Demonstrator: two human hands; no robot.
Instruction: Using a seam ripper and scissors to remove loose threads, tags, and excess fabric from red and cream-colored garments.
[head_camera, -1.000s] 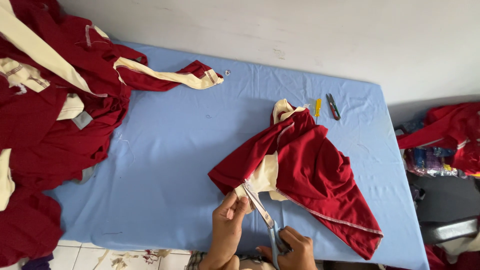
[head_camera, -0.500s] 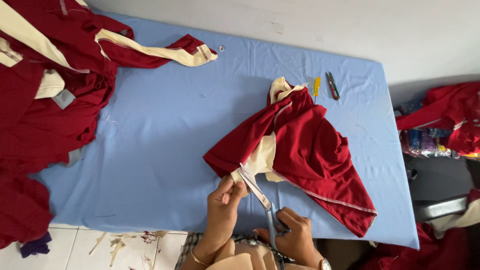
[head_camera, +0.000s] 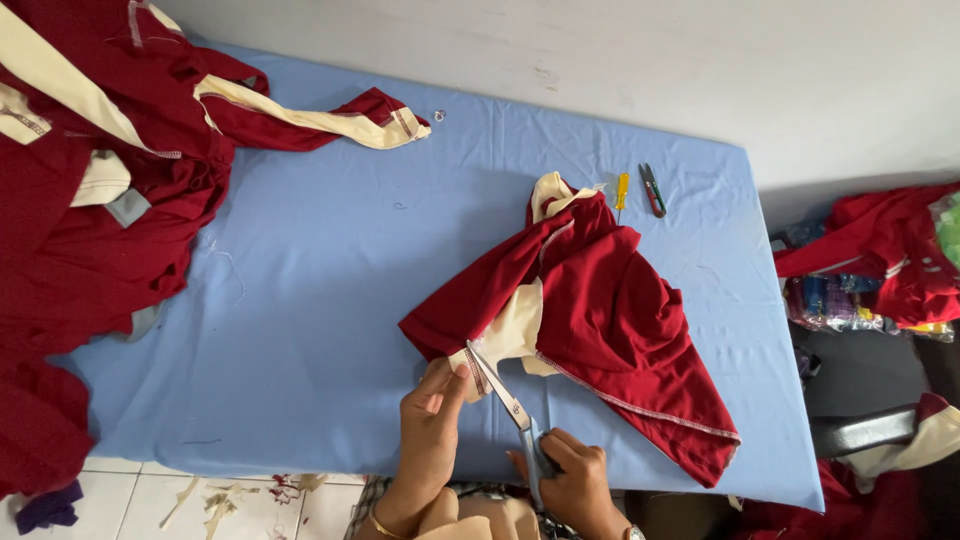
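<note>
A: Where is the garment?

B: It lies bunched on the blue surface, near the front edge. Its cream edge sits at the lower left of the bundle, right at the hands.

A: And the hands?

B: The left hand has its fingers closed in a pinch on the cream edge. The right hand is wrapped shut around the handles of the scissors. The blades point up and left, their tips touching the fabric just beside the pinch.

A: How should this trimming go?

B: I judge it best to keep the edge taut between pinch and blades, so the cloth does not fold into the cut. Short snips close along the stitching look safer than one long one. The left fingertips lie near the blades, so they should stay behind the tips.

A: Anything else about?

B: A pile of red and cream cloth lies at the left. A yellow tool and small snips lie past the garment, near the wall.
</note>
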